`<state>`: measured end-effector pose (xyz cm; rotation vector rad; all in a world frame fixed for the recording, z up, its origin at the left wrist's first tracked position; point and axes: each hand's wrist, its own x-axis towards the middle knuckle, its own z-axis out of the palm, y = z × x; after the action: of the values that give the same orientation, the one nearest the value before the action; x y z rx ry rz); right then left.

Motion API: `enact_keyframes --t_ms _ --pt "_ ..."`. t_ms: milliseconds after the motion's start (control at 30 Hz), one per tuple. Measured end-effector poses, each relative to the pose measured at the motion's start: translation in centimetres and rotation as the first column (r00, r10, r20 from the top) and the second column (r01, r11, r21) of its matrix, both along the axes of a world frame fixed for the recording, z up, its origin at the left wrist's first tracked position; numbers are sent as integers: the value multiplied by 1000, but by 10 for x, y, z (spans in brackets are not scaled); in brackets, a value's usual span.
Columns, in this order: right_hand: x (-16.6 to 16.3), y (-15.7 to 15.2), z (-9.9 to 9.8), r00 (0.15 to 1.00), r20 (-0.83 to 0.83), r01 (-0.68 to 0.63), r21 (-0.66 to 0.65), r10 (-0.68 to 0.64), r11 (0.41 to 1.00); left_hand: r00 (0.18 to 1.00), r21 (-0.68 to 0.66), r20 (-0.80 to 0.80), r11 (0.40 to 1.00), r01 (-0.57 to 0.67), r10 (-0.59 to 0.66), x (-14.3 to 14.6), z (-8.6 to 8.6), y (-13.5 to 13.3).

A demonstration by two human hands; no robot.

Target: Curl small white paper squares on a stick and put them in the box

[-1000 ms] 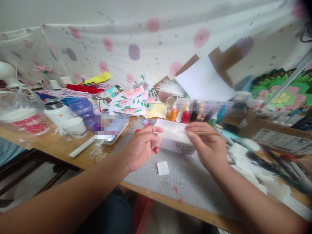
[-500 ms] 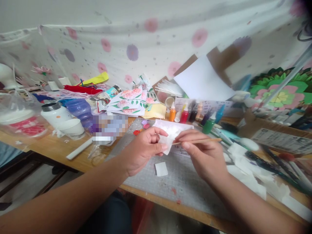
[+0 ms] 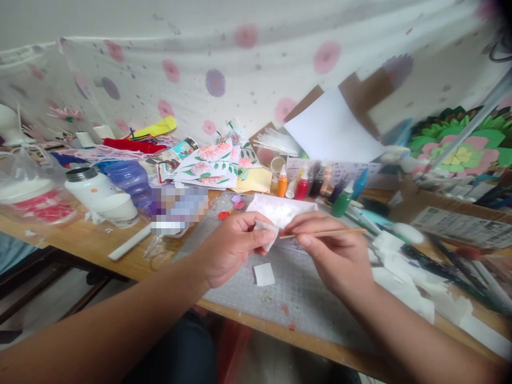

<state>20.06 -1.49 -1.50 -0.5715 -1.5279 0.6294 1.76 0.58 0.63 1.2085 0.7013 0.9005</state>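
My left hand (image 3: 234, 248) is closed, pinching a small white piece of tissue paper (image 3: 267, 233) between thumb and fingers. My right hand (image 3: 332, 248) is closed on a thin wooden stick (image 3: 334, 232) that points right; its inner end meets the tissue. Both hands hover above a grey cutting mat (image 3: 304, 293). Just behind them sits a white box of tissue squares (image 3: 282, 209). A small white paper square (image 3: 264, 274) lies on the mat below my left hand.
A row of small paint bottles (image 3: 316, 186) stands behind the box. Flower cards (image 3: 210, 162), a white jar (image 3: 90, 184), a paper cup (image 3: 118, 209) and a purple bottle (image 3: 130, 178) crowd the left. Pens and paper scraps (image 3: 420, 272) lie right. A floral cloth hangs behind.
My left hand has lifted a piece of tissue from the box and pulled it down toward me. My right hand has lowered the stick to meet it.
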Motion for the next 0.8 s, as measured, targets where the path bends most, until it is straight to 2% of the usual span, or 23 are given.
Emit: enact_keyframes --t_ms 233,500,800 --pt "1 1 -3 1000 -7 -10 1 10 1000 998 19 -38 999 46 -45 -1 1 -2" --pt "0 -1 1 1000 0 -22 -4 22 1000 973 186 -231 981 62 -18 -6 -1 -2" --pt "0 -1 5 999 34 -38 -15 38 999 971 179 -236 981 73 -29 -6 -3 -2"
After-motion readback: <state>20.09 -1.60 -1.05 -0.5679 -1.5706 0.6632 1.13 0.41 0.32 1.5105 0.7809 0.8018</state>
